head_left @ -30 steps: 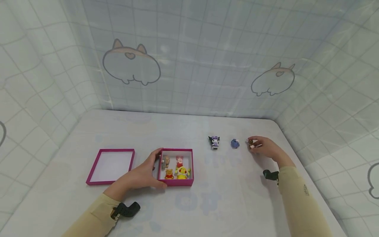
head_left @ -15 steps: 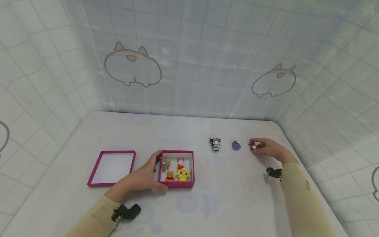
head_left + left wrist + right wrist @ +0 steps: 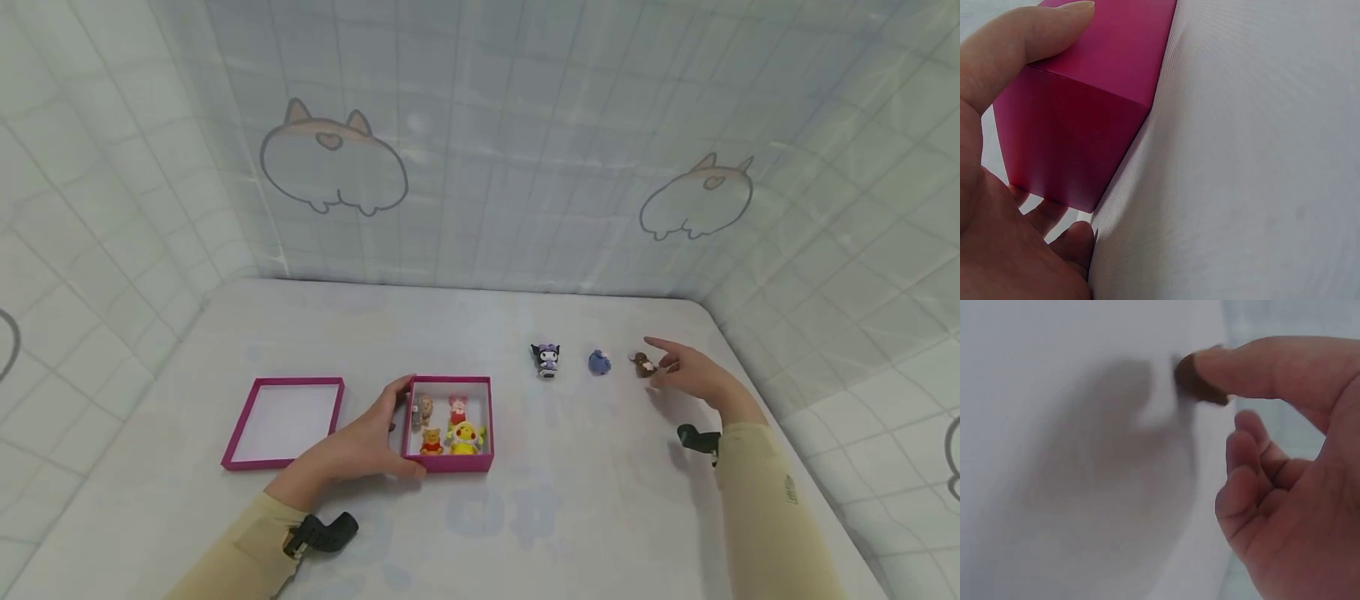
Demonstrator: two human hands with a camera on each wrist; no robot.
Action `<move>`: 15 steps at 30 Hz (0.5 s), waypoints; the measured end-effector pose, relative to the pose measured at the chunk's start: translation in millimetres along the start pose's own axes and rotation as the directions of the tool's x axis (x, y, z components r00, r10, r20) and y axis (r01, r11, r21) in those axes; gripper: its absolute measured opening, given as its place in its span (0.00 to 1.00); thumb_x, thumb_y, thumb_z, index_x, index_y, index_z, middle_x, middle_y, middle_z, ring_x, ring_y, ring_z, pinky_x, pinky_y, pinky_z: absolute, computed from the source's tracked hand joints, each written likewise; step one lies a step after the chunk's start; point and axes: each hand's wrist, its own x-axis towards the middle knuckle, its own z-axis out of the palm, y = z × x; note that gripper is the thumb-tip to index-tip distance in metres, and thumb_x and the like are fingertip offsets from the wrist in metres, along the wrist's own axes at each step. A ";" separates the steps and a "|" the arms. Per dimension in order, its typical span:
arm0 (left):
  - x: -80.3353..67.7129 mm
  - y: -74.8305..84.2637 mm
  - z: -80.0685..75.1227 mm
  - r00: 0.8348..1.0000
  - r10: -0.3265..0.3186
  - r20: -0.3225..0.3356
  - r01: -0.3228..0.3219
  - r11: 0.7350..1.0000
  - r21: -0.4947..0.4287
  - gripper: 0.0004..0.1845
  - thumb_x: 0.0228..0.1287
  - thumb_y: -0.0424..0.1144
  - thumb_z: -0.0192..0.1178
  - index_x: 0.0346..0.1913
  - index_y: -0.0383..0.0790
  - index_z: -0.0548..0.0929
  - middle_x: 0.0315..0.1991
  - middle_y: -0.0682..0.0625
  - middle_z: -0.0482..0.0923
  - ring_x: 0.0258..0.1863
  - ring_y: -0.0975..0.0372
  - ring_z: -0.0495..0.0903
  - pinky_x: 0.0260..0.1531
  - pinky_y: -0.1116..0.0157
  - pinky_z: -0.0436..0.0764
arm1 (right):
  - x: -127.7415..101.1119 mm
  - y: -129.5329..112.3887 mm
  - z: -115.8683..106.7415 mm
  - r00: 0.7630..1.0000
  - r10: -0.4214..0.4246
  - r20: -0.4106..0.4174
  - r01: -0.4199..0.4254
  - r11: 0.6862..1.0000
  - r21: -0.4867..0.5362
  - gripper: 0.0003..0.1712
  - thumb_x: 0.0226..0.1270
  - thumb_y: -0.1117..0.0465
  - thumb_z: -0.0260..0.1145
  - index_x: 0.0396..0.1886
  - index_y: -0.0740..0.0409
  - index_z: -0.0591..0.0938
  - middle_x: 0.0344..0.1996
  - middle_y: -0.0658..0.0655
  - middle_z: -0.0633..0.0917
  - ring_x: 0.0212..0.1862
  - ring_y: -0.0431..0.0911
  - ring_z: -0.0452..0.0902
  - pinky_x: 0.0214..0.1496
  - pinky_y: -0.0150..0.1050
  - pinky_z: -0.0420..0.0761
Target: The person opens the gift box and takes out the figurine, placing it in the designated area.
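Note:
My left hand (image 3: 371, 440) grips the left front corner of an open magenta box (image 3: 447, 465), thumb along its front wall; the left wrist view shows the box wall (image 3: 1085, 112) against my palm (image 3: 991, 125). Inside stand several small figures, among them a yellow one (image 3: 465, 437) and a pink one (image 3: 457, 409). To the right, a purple-black figure (image 3: 546, 360), a blue figure (image 3: 598, 362) and a brown figure (image 3: 642, 363) stand in a row on the table. My right hand (image 3: 667, 368) is beside the brown figure (image 3: 1196, 384), thumb (image 3: 1260, 362) touching it, index finger stretched out above.
The magenta lid (image 3: 281, 382) lies upturned just left of the box. Tiled curtain walls with cat drawings close off the back and both sides. The white table (image 3: 570, 500) ends close to my right hand.
My right hand let go of the brown figure, which now stands on the table right of the blue one; the index finger has straightened. The left hand has stayed on the box.

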 end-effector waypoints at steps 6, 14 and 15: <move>-3.4 -0.3 -4.2 1.000 0.000 -0.004 0.000 1.000 0.007 0.74 0.30 0.61 0.82 0.77 0.58 0.39 0.78 0.50 0.42 0.76 0.50 0.48 0.64 0.43 0.65 | -8.6 -28.7 4.4 0.992 -0.034 -0.123 0.033 0.999 -0.015 0.37 0.69 0.58 0.66 0.75 0.49 0.64 0.61 0.68 0.69 0.55 0.58 0.68 0.49 0.51 0.75; -3.4 -1.0 -2.2 1.000 -0.013 -0.010 0.013 1.000 -0.013 0.75 0.29 0.62 0.82 0.77 0.59 0.39 0.78 0.50 0.41 0.76 0.50 0.48 0.65 0.43 0.65 | -2.9 -84.9 34.1 0.939 -0.180 -0.292 0.201 0.978 0.045 0.10 0.70 0.60 0.65 0.40 0.58 0.72 0.35 0.59 0.77 0.38 0.54 0.75 0.36 0.44 0.75; -2.9 -0.6 -1.5 1.000 -0.014 -0.008 0.013 1.000 -0.018 0.74 0.30 0.62 0.82 0.77 0.59 0.39 0.78 0.50 0.41 0.76 0.50 0.48 0.65 0.43 0.65 | -1.4 -91.2 39.3 0.935 -0.195 -0.297 0.215 0.976 0.035 0.09 0.69 0.61 0.64 0.38 0.57 0.72 0.34 0.58 0.77 0.37 0.52 0.74 0.35 0.44 0.75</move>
